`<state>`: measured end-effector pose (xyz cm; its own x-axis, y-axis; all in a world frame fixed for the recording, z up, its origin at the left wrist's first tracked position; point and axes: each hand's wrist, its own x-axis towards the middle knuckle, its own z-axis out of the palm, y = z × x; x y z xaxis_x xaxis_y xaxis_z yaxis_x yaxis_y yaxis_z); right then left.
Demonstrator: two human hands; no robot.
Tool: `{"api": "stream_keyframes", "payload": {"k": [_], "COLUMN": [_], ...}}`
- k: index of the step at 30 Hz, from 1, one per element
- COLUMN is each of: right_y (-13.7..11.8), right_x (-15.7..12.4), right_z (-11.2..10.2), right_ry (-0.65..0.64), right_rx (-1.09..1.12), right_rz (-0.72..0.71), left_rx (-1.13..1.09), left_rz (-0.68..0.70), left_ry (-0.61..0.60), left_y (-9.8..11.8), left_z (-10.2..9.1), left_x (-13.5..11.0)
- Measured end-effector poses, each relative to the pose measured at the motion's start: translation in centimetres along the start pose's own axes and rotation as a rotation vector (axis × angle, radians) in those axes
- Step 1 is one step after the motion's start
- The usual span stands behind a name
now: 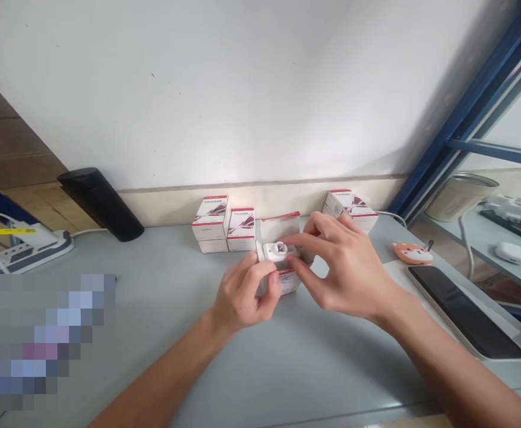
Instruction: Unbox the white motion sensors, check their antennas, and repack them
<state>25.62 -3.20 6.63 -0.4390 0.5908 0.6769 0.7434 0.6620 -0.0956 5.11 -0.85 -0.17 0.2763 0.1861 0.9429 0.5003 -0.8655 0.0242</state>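
A small white and red carton [289, 283] stands open on the grey table, its lid flap raised at the back. At the carton's mouth sits a white plastic part [274, 252] with a round raised fitting on it. My left hand [245, 292] is closed on the carton's near left side, fingers bent against its edge. From the right, my right hand [347, 267] reaches over the carton, thumb and index finger pinching at the white part. How deep the part sits in the carton is hidden by my fingers.
Stacked cartons [211, 223], another carton [241, 229] and more cartons [353, 208] line the wall. A black cylinder [102, 202] and power strip [32, 252] are left. Right lie a phone [465, 312] and an orange animal-faced item [413, 254]. A blurred patch [41, 339] covers the left front.
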Motion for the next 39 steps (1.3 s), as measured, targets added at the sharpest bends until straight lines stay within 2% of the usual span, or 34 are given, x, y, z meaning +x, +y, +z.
{"api": "stream_keyframes", "payload": {"k": [10,16,19,21,23,26,31,39], "right_y": [0.2,0.4,0.8,1.0,0.8,0.2,0.4,1.4], "right_x": [-0.1,0.0,-0.1,-0.2,-0.2,-0.1,0.1,0.0], "right_z": [0.3,0.2,0.3,0.4,0.5,0.8,1.3,0.6], "right_ry": [-0.045,-0.098,-0.012,0.118,0.251,0.314,0.294,0.1], "right_rx": [0.015,0.028,0.082,0.139,0.205,0.203,0.028,0.098], "right_rz": [0.032,0.002,0.031,0.04,0.027,0.007,-0.051,0.023], "left_rx": [0.016,0.187,0.127,0.085,0.073,0.098,0.134,0.161], "left_rz": [-0.01,-0.164,-0.217,-0.247,-0.249,-0.197,-0.135,-0.117], "left_ry": [-0.013,-0.056,-0.126,-0.168,-0.169,-0.157,-0.163,-0.167], "left_y": [-0.1,0.8,1.1,1.2,1.3,1.4,1.3,1.0], "left_z": [-0.3,-0.2,-0.1,0.0,0.0,-0.1,-0.2,-0.1], "left_x": [0.2,0.3,0.4,0.4,0.4,0.4,0.4,0.2]}}
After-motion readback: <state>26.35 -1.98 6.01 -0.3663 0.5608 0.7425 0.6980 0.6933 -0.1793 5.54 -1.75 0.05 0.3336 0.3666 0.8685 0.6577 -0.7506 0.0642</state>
